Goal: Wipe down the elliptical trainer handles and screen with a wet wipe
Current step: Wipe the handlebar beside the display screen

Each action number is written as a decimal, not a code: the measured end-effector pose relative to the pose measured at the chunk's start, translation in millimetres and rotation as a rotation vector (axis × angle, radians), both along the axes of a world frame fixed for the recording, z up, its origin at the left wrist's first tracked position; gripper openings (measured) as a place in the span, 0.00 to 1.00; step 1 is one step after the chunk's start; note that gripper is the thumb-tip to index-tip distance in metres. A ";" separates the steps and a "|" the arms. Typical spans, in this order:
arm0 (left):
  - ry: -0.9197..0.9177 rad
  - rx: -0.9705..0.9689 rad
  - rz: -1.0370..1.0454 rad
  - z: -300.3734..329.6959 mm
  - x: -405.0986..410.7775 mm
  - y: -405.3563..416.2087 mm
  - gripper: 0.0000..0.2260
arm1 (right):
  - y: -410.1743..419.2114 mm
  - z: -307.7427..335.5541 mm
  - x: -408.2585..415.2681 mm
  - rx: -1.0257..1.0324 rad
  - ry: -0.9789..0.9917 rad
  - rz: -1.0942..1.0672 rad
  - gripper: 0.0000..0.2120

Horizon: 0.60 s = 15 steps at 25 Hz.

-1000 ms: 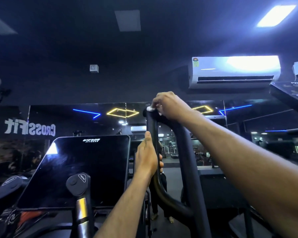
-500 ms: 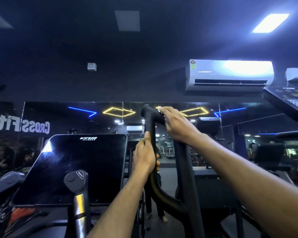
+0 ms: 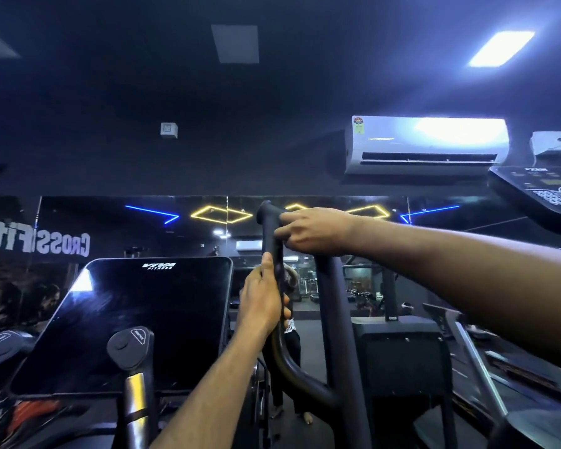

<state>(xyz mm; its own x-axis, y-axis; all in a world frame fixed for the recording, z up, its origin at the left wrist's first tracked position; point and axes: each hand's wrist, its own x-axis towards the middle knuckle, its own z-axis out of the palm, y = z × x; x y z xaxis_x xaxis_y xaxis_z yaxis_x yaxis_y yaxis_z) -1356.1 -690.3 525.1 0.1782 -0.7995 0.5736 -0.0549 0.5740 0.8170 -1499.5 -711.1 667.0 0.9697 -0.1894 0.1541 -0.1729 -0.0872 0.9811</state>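
Observation:
The elliptical's black looped right handle (image 3: 339,319) rises in the middle of the view. My right hand (image 3: 311,231) is curled round its upper part, just below the tip. The wet wipe, which showed white at those fingers a second ago, is now hidden under the hand. Lower down, my left hand (image 3: 264,299) grips the handle's inner bar with the thumb pointing up. The dark, glossy screen (image 3: 136,319) stands tilted to the left, with faint streaks on it.
A short fixed grip with a silver sensor band (image 3: 132,354) stands in front of the screen, and another grip (image 3: 0,345) is at the far left. A neighbouring machine's console (image 3: 544,196) juts in at the upper right. A wall mirror and an air conditioner (image 3: 425,144) are ahead.
My right hand has slid down from the tip of the handle, and the white edge of the wipe no longer shows. My left hand has kept its grip.

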 end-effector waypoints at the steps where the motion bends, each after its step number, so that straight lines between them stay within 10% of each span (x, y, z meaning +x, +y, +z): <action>1: -0.005 -0.005 0.015 -0.3 0.0 1.0 0.21 | 1.9 1.2 6.6 -0.011 0.046 -0.026 0.09; 4: -0.001 0.004 0.027 -1.4 1.3 1.5 0.19 | 5.0 7.0 4.1 0.039 -0.023 0.038 0.05; 11: -0.011 0.044 0.053 -0.8 -1.2 1.6 0.25 | -21.7 -16.3 -43.4 0.664 -1.251 0.466 0.04; 15: -0.031 0.060 0.057 0.7 -0.9 0.4 0.28 | -26.1 -23.0 -56.4 0.891 -1.353 0.499 0.04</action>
<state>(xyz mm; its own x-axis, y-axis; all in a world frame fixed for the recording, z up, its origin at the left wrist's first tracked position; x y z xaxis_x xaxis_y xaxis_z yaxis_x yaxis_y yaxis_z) -1357.0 -689.9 525.7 0.2076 -0.8214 0.5313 -0.1122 0.5195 0.8471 -1555.9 -737.3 643.9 0.2300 -0.4072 0.8839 -0.5718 -0.7915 -0.2158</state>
